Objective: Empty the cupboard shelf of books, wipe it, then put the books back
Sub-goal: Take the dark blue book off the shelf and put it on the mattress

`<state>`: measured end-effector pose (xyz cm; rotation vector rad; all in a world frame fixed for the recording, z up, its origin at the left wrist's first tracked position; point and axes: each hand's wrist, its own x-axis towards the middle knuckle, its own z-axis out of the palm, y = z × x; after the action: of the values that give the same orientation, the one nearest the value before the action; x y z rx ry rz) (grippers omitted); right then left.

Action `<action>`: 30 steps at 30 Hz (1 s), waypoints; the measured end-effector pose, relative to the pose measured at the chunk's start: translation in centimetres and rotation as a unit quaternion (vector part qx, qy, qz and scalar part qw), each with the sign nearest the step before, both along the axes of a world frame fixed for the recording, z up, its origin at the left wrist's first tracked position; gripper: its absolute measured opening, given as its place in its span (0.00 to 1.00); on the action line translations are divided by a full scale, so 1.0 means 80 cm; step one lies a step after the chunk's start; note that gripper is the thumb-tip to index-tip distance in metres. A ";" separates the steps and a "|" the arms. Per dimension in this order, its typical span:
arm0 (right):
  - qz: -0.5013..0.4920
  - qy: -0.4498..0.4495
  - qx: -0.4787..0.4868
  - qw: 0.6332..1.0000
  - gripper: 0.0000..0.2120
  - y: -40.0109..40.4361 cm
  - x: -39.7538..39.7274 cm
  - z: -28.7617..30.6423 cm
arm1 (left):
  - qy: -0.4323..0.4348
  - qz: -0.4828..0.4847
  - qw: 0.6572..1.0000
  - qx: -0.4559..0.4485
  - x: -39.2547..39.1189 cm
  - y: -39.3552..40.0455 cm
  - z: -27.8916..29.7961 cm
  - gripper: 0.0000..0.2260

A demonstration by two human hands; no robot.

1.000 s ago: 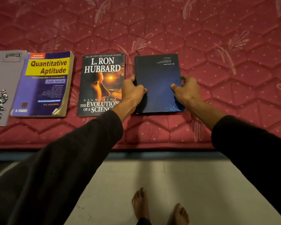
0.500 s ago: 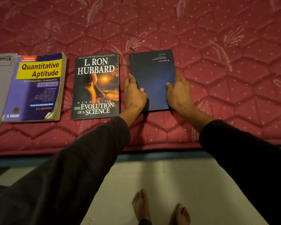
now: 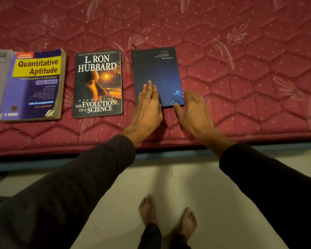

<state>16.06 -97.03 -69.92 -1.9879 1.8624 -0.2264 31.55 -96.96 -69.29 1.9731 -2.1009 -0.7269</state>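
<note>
Emptying phase, by the look of it. Four books flat in a row on the bed (image 3: 223, 69), cupboard out of view. Dark blue book (image 3: 156, 72) lies under the left hand (image 3: 147, 108) fingers, which rest straight on its cover. Right hand (image 3: 194, 112) fingers are spread, grasping nothing, thumb at the book's near corner. Wiping and reshelving likely still left.

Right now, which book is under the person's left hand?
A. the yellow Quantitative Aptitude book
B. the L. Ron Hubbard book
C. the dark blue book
C: the left hand lies flat, fingers straight, on the near left part of the dark blue book, the rightmost book on the red mattress.
</note>
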 end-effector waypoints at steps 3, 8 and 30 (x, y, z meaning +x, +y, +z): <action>0.025 0.025 -0.005 0.999 0.28 0.022 -0.009 0.015 | -0.003 -0.038 0.999 -0.018 -0.014 0.021 0.015 0.27; 0.033 0.029 -0.015 0.999 0.28 0.059 -0.032 0.058 | -0.015 -0.057 0.997 -0.044 -0.039 0.054 0.053 0.24; -0.122 -0.021 0.036 0.992 0.28 0.244 -0.148 0.296 | -0.002 -0.115 0.993 0.006 -0.176 0.194 0.294 0.24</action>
<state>4.19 -77.53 -46.21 -1.6936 2.0549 -0.2647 17.47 -81.43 -45.75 1.7576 -2.3568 -0.7751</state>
